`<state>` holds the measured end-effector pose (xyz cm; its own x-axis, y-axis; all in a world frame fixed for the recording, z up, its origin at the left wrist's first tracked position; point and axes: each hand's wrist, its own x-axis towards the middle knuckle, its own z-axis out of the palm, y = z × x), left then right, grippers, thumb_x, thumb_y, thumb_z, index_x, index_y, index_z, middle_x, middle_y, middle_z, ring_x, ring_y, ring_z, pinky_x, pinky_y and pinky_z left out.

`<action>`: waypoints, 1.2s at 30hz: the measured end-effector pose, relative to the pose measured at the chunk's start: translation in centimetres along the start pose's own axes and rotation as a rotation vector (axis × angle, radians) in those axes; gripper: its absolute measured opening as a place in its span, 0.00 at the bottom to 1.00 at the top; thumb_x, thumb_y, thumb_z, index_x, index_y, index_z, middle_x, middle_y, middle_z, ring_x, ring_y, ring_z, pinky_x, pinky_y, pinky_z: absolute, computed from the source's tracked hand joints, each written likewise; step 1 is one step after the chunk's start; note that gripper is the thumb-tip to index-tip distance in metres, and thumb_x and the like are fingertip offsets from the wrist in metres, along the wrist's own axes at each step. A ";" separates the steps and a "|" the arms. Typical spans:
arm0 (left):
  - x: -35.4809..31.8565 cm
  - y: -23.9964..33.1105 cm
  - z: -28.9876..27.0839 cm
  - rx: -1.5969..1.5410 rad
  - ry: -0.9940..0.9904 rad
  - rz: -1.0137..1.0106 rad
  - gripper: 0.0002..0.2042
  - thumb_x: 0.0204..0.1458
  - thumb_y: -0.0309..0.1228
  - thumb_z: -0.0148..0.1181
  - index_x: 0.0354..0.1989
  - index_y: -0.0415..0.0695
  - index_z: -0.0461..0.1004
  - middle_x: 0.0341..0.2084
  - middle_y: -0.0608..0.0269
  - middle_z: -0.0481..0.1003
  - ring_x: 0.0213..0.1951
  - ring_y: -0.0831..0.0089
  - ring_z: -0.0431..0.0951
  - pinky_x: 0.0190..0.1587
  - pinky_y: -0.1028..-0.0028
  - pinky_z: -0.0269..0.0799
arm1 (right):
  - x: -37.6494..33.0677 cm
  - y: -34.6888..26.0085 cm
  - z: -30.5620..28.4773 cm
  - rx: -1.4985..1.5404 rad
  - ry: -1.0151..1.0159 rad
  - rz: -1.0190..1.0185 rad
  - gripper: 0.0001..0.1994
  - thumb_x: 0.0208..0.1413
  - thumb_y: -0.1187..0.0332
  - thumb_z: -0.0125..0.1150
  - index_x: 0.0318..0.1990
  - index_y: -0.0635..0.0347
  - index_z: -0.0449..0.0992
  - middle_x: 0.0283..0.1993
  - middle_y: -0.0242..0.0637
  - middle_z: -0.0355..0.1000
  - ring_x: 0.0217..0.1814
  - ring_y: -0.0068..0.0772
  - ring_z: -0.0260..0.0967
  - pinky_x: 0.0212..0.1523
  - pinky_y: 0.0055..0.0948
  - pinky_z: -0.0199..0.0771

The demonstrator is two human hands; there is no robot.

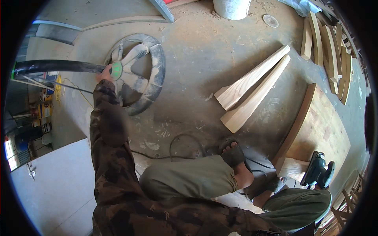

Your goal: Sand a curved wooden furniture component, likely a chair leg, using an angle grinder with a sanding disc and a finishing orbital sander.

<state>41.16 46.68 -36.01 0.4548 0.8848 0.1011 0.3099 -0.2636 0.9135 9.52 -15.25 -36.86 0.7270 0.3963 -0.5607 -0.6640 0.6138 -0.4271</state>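
Note:
My left arm, in a camouflage sleeve, reaches out to the far left. The left hand (104, 74) is closed around the low end of a black pole (59, 66), against the green hub (115, 70) of a dusty, spoked round base (156, 74). This looks like the stand of a pedestal fan. Its upper end is out of the picture. My right hand does not show clearly. Close to my right knee, a dark teal power tool (318, 173), apparently a jigsaw, rests by a small wood block (293, 167) and a curved wooden panel (321, 126).
Two tapered wooden legs (256, 78) lie on the concrete floor ahead. Curved wooden pieces (328, 47) are stacked at the far right. A white bucket (232, 8) stands at the back. A dark cable (173, 145) loops near my feet. A pale board (55, 188) is at the lower left.

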 end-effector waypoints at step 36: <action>-55.5 -4.8 -8.8 0.534 -1.748 0.357 0.35 0.44 0.45 0.63 0.60 0.39 0.64 0.53 0.39 0.68 0.58 0.46 0.65 0.62 0.57 0.58 | -24.1 -26.0 -20.9 -1.132 0.920 -0.489 0.29 0.29 0.77 0.64 0.47 0.68 0.67 0.33 0.45 0.72 0.25 0.37 0.74 0.21 0.37 0.76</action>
<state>7.15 2.24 -42.52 0.6769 -0.4901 -0.5492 0.0575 -0.7086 0.7032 5.59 -55.07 -27.04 0.8330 -0.4895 -0.2578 -0.4907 -0.4383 -0.7531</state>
